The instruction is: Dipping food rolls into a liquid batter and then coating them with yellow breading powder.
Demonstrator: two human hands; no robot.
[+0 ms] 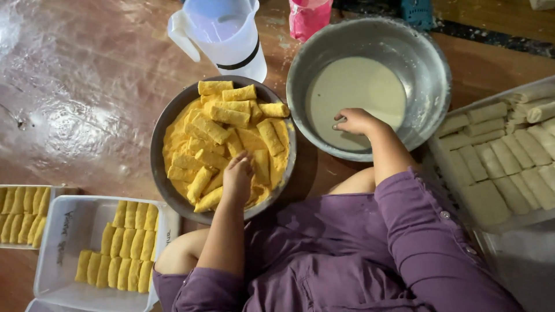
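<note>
Two hands work beside the crumb bowl (pixel 159 144): left hand (pixel 238 176) closed on a breaded roll (pixel 209 199) inside it, right hand (pixel 355 120) open-fingered in the batter basin (pixel 428 69) just right.

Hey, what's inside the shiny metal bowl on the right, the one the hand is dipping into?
The metal bowl holds a shallow pool of pale, creamy liquid. The right hand rests at its near edge, fingers in the liquid. Whether the fingers cover a roll cannot be seen.
</note>
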